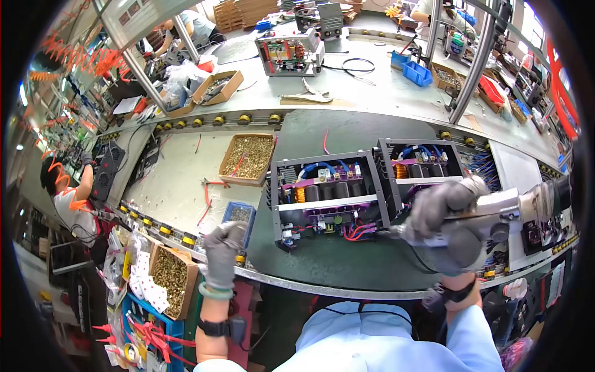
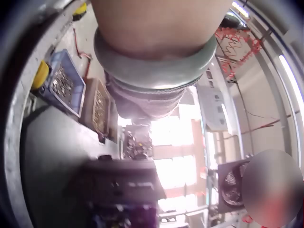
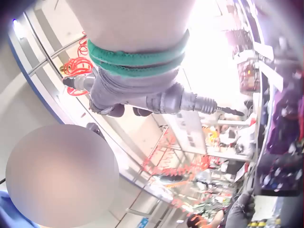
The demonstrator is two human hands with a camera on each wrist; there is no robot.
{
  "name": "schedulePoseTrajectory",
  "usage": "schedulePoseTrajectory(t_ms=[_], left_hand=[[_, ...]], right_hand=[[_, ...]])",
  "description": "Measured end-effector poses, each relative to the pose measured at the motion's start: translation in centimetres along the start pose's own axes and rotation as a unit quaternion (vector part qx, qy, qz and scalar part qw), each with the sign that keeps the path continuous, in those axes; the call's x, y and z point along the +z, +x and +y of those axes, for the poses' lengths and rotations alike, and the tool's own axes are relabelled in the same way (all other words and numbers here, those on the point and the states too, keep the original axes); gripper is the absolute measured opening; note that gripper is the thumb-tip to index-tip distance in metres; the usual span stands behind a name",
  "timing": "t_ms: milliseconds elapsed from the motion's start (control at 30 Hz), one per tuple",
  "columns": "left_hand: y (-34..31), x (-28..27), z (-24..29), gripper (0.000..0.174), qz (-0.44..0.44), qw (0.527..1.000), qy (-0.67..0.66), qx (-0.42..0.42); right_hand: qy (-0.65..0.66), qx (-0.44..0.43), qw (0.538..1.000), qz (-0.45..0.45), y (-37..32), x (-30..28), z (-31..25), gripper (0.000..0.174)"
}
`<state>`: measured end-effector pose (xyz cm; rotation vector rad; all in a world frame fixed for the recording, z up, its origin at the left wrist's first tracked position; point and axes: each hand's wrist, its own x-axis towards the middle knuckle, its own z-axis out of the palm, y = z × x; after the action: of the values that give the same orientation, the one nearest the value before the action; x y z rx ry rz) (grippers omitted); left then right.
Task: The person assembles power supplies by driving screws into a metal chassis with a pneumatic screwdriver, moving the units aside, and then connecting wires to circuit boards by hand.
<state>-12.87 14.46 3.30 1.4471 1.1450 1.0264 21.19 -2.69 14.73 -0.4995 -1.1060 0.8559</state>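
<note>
My right hand, in a grey glove, grips a silver power screwdriver. Its bit points left in the head view, at the lower right corner of the nearer black metal chassis. That open chassis holds circuit boards, black capacitors, a copper coil and red and blue wires. A second, similar chassis stands behind it to the right. My gloved left hand has its fingers bent, beside the blue bin of small screws at the bench's front edge. I cannot tell whether its fingers hold anything.
A cardboard box of brass-coloured parts sits behind the blue bin. Red-handled pliers lie left of it. Another parts box stands at front left. Rollers line the bench edges. Across the bench is another open unit; other people work farther off.
</note>
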Motion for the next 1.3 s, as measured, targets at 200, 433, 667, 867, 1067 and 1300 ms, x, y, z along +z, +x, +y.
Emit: schedulePoseTrajectory(t_ms=[200, 433, 667, 867, 1067, 1300], left_hand=[[-4.7, 6.7, 5.7, 0.011, -0.064, 0.978, 0.073, 0.186], [-4.8, 7.2, 6.6, 0.015, -0.075, 0.966, 0.102, 0.225], [-4.6, 7.3, 6.6, 0.016, -0.067, 0.950, 0.106, 0.286], [-4.7, 7.4, 6.4, 0.018, -0.012, 0.924, 0.193, 0.331], [-4.8, 7.1, 6.3, 0.017, 0.046, 0.862, 0.318, 0.392], [-3.7, 6.3, 5.9, 0.018, -0.011, 0.896, 0.255, 0.364]], right_hand=[[0.177, 0.033, 0.983, -0.030, 2.7, 6.2, 5.1, 0.053], [0.154, 0.023, 0.985, -0.072, 2.8, 7.0, 6.8, 0.060], [0.139, 0.066, 0.987, -0.052, 2.0, 7.4, 6.9, 0.050], [0.095, 0.034, 0.994, -0.040, 1.8, 8.5, 7.4, 0.045], [0.098, 0.070, 0.992, 0.043, 1.6, 9.5, 7.3, 0.049], [0.045, 0.038, 0.995, -0.081, 2.3, 7.6, 9.4, 0.047]])
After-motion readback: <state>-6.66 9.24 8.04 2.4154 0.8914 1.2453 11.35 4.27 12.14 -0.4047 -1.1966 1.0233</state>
